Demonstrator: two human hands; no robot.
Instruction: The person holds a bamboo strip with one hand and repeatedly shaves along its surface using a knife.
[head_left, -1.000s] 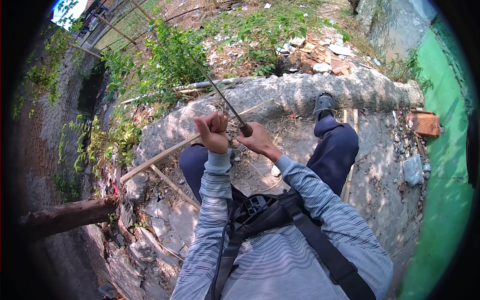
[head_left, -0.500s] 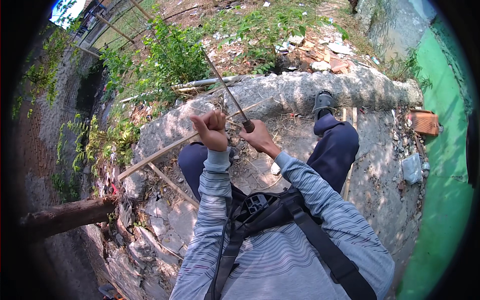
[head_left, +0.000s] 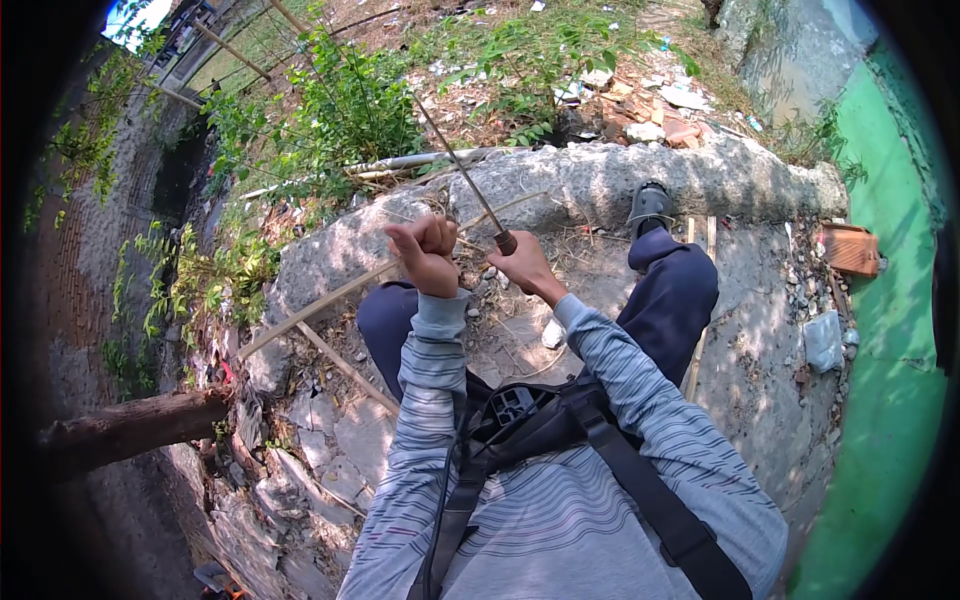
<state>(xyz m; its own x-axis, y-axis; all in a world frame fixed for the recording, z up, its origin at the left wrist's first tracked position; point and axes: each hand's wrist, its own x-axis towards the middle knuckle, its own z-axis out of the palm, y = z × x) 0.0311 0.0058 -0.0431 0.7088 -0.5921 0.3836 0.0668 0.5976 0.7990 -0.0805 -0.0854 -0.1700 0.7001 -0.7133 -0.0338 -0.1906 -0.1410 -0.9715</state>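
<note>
My left hand (head_left: 428,255) is closed around a long, pale bamboo strip (head_left: 320,312), thumb sticking out to the left. From that fist the strip runs down to the near left, and its thinner end reaches up to the far right. In my right hand (head_left: 530,268) is the brown handle of a long, narrow-bladed knife (head_left: 460,165). Its blade slants away to the far left and passes just right of my left fist, above the strip. Whether blade and strip touch, I cannot tell. Both hands are in front of my bent knees.
A second strip (head_left: 345,368) lies by my left knee, and more strips (head_left: 693,365) lie by my right leg. A rough concrete ledge (head_left: 600,185) crosses ahead. On the left juts a log (head_left: 140,430); at right are a green wall (head_left: 880,330) and an orange-brown container (head_left: 850,249).
My right hand and the knife have shifted slightly to the right and away from me. The left hand, still on the strip, has barely moved.
</note>
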